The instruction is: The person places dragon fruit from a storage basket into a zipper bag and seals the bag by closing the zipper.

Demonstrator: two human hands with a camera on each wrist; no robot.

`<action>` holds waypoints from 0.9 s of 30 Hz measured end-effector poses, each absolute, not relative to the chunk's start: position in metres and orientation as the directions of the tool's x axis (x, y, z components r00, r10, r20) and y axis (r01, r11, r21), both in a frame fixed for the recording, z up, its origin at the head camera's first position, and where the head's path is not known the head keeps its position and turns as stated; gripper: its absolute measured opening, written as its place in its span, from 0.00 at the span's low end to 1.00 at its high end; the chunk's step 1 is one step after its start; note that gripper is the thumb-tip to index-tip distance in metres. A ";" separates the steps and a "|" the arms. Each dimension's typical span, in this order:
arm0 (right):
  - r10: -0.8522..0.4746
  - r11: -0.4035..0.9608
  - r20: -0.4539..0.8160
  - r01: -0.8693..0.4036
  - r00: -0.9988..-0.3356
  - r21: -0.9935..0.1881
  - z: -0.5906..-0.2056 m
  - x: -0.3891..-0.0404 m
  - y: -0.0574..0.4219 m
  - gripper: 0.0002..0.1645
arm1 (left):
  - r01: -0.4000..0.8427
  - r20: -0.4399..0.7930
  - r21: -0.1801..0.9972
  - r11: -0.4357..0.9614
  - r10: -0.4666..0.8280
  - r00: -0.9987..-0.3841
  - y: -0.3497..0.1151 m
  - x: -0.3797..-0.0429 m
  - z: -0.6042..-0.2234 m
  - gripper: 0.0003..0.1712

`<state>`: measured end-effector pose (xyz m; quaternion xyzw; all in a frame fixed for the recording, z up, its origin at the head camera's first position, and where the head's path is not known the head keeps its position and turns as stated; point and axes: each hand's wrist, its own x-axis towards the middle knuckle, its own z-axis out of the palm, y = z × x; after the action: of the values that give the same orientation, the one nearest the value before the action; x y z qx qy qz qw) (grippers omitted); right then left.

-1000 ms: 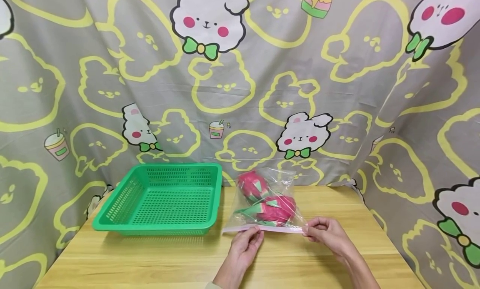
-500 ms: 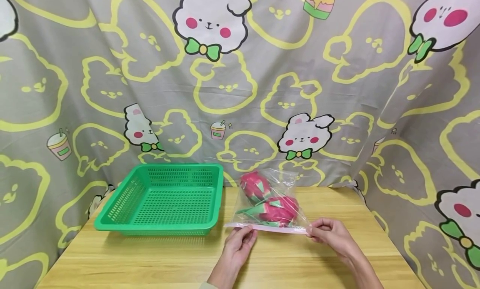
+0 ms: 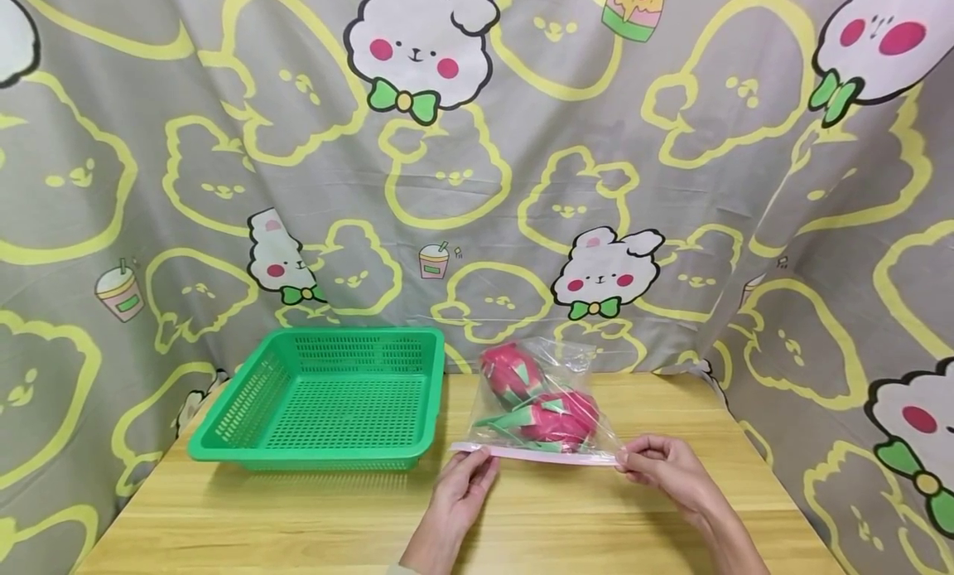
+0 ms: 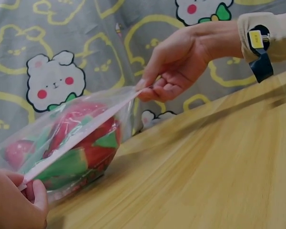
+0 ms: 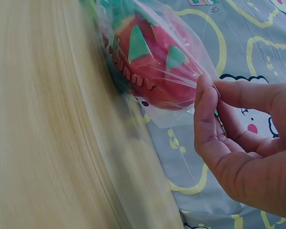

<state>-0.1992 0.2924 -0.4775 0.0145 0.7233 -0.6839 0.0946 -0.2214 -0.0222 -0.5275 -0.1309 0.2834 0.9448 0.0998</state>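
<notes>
A clear zip bag [image 3: 537, 455] with a pale pink strip along its near edge lies on the table and holds two red dragon fruits with green scales. One dragon fruit [image 3: 511, 371] is farther back, the other dragon fruit [image 3: 564, 419] nearer the strip. My left hand [image 3: 460, 490] pinches the strip near its left end, thumb on top. At the right end, my right hand [image 3: 669, 473] pinches the corner between thumb and fingers. The left wrist view shows the strip [image 4: 81, 136] stretched straight between both hands. In the right wrist view raised lettering shows on the bag [image 5: 133, 71].
Left of the bag stands a green plastic basket [image 3: 320, 452] with slotted sides and nothing in it. The wooden table [image 3: 335, 525] reaches back to a patterned grey curtain [image 3: 477, 186], which also hangs at both sides.
My left hand has slid leftward along the strip toward its left end. The bag has shifted slightly right with my right hand, which keeps its pinch on the corner.
</notes>
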 end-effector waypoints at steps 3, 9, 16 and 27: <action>-0.111 0.062 -0.154 0.148 -0.982 -0.987 -0.478 -0.200 0.292 0.06 | -0.268 -0.309 0.520 -0.811 0.113 -0.944 -0.028 -0.222 -0.528 0.12; -0.109 0.059 -0.146 0.141 -0.983 -0.988 -0.479 -0.199 0.292 0.06 | -0.276 -0.326 0.520 -0.808 0.110 -0.939 -0.035 -0.223 -0.526 0.08; -0.130 0.046 -0.139 0.134 -0.982 -0.990 -0.481 -0.200 0.294 0.05 | -0.274 -0.326 0.497 -0.824 0.115 -0.938 -0.042 -0.224 -0.524 0.06; -0.156 0.034 -0.154 0.150 -0.976 -0.988 -0.483 -0.202 0.301 0.06 | -0.265 -0.327 0.446 -0.855 0.121 -0.937 -0.050 -0.227 -0.521 0.10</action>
<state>-0.2021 0.3005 -0.4829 -0.0019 0.7107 -0.6949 0.1100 -0.2274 -0.0497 -0.5206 -0.1449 0.2497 0.9520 0.1014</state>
